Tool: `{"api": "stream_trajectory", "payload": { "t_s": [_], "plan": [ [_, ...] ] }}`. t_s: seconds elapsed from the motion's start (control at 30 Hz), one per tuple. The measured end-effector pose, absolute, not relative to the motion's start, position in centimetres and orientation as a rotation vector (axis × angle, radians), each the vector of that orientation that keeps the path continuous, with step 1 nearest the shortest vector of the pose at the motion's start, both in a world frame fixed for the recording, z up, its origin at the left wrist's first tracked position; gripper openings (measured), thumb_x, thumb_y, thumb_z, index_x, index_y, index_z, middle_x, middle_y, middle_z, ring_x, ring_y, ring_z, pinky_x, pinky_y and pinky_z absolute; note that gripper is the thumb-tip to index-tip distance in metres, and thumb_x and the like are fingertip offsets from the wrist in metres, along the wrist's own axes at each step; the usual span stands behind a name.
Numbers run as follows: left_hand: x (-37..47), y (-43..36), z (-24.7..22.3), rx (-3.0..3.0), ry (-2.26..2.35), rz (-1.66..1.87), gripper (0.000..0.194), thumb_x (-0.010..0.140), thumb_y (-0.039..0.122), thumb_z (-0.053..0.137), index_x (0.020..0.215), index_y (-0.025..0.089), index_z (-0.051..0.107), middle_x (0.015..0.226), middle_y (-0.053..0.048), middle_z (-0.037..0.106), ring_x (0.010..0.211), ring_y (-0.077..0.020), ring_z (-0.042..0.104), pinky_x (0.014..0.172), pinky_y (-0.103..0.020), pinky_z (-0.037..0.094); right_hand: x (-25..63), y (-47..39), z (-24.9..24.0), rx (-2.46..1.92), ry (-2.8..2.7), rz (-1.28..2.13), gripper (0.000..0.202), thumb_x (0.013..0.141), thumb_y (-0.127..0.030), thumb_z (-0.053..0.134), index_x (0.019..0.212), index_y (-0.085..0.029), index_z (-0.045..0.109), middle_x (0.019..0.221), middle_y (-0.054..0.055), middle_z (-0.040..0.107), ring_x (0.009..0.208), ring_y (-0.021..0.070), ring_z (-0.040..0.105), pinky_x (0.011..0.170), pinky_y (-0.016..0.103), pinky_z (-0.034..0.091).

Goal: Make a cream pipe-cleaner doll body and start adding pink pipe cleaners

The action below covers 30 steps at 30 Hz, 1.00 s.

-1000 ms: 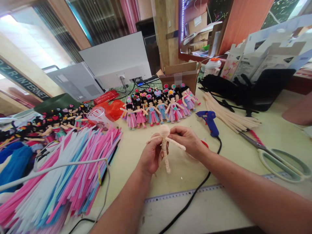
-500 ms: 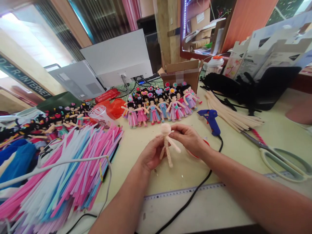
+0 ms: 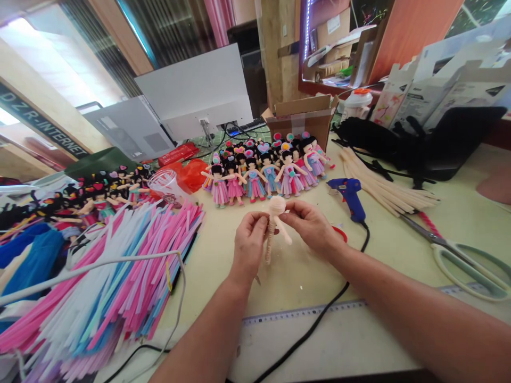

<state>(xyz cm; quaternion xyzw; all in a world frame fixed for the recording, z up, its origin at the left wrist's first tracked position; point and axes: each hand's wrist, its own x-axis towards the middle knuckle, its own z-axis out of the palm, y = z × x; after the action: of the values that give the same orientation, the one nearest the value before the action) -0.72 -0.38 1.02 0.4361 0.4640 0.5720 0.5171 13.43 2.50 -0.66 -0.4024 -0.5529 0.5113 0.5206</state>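
Observation:
Between my hands, above the table, is a bare cream doll body (image 3: pixel 277 206) with a round wound head and thin pipe-cleaner limbs. My left hand (image 3: pixel 251 239) is closed on its body and one limb, fingers curled at the side. With thumb and fingertips, my right hand (image 3: pixel 305 223) pinches it just below the head. One fuzzy limb slants down to the right, and a thinner wrapped one hangs beside my left fingers. Part of the body is hidden by my fingers. Behind it stand several finished dolls (image 3: pixel 253 175) with black hair and striped skirts.
A blue glue gun (image 3: pixel 349 197) lies to the right, its black cord crossing the table. Beyond are cream pipe cleaners (image 3: pixel 387 183) and large scissors (image 3: pixel 451 247). Pink, white and blue pipe cleaners (image 3: pixel 120 276) fill the left side. A ruler (image 3: pixel 303 312) lies near the front edge.
My left hand has turned more upright and risen to the doll body's side. The body has been rotated, so its limbs point differently. The right hand still pinches near the head.

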Motion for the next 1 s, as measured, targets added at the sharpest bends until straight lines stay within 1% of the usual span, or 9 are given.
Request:
{"api": "stream_trajectory", "payload": {
  "t_s": [0.07,0.23,0.37,0.5,0.6,0.73,0.87,0.93,1.0],
  "plan": [
    [-0.6,-0.6,1.1,1.091,1.126,1.379,0.023,0.076,0.035,0.073,0.085,0.017,0.063,0.080,-0.003,0.069,0.068,-0.0133,0.063,0.068,-0.026,0.050,13.5,2.5,-0.6,-0.963,-1.318,1.223,0.029,0.073,-0.045,0.070,0.087,-0.020,0.068,0.075,0.002,0.065,0.067,0.0146,0.053,0.058,0.027,0.040],
    [-0.4,-1.1,0.9,1.229,1.235,1.337,0.030,0.074,0.030,0.077,0.098,0.021,0.061,0.080,-0.002,0.072,0.073,-0.0160,0.065,0.064,-0.024,0.046,13.6,2.6,-0.7,-0.962,-1.298,1.225,0.027,0.073,-0.043,0.071,0.085,-0.019,0.067,0.076,0.001,0.064,0.068,0.0139,0.051,0.059,0.027,0.040],
    [-0.6,-1.0,0.6,1.382,1.326,1.359,0.025,0.072,0.023,0.078,0.094,0.022,0.065,0.085,-0.002,0.073,0.078,-0.0161,0.066,0.073,-0.026,0.048,13.3,2.8,-1.2,-0.969,-1.324,1.174,0.026,0.074,-0.043,0.071,0.085,-0.019,0.066,0.074,0.000,0.060,0.066,0.0135,0.048,0.057,0.027,0.038],
    [-0.6,-0.7,0.8,1.350,1.351,1.405,0.018,0.071,0.025,0.079,0.084,0.019,0.069,0.079,-0.002,0.071,0.072,-0.0146,0.062,0.068,-0.024,0.047,13.1,2.6,-1.4,-0.996,-1.364,1.119,0.023,0.079,-0.043,0.067,0.085,-0.021,0.066,0.062,-0.004,0.048,0.059,0.0121,0.041,0.053,0.026,0.032],
    [-0.5,-0.5,1.2,1.231,1.317,1.396,0.022,0.068,0.028,0.081,0.084,0.018,0.069,0.074,-0.001,0.070,0.064,-0.0130,0.059,0.057,-0.022,0.043,13.1,2.5,-1.3,-1.023,-1.403,1.085,0.021,0.080,-0.041,0.066,0.087,-0.021,0.066,0.057,-0.007,0.039,0.054,0.0109,0.034,0.050,0.026,0.028],
    [-0.7,-0.4,1.3,1.144,1.321,1.333,0.026,0.067,0.029,0.081,0.088,0.017,0.070,0.065,0.001,0.066,0.050,-0.0095,0.050,0.049,-0.021,0.039,13.2,2.3,-1.1,-1.015,-1.472,1.082,0.019,0.082,-0.038,0.062,0.091,-0.021,0.067,0.056,-0.007,0.038,0.052,0.0107,0.035,0.049,0.027,0.026],
    [-0.8,0.0,0.8,1.086,1.295,1.359,0.027,0.064,0.027,0.083,0.086,0.015,0.072,0.074,-0.003,0.072,0.068,-0.0150,0.065,0.066,-0.025,0.049,13.2,2.4,-1.2,-1.009,-1.487,1.075,0.021,0.083,-0.038,0.060,0.093,-0.021,0.067,0.055,-0.007,0.040,0.051,0.0107,0.036,0.049,0.027,0.025],
    [-0.8,0.1,0.6,1.046,1.259,1.363,0.030,0.061,0.028,0.084,0.086,0.014,0.072,0.075,-0.004,0.072,0.072,-0.0166,0.067,0.072,-0.029,0.051,13.2,2.4,-1.2,-1.008,-1.488,1.069,0.021,0.083,-0.038,0.060,0.093,-0.021,0.067,0.055,-0.007,0.042,0.051,0.0106,0.036,0.050,0.027,0.025],
    [-0.7,0.2,0.6,1.010,1.222,1.358,0.032,0.059,0.028,0.085,0.084,0.014,0.072,0.074,-0.003,0.071,0.070,-0.0160,0.066,0.073,-0.030,0.052,13.2,2.4,-1.3,-1.004,-1.488,1.068,0.020,0.084,-0.038,0.060,0.090,-0.020,0.066,0.055,-0.006,0.044,0.051,0.0106,0.036,0.050,0.027,0.025]
  ]
}}
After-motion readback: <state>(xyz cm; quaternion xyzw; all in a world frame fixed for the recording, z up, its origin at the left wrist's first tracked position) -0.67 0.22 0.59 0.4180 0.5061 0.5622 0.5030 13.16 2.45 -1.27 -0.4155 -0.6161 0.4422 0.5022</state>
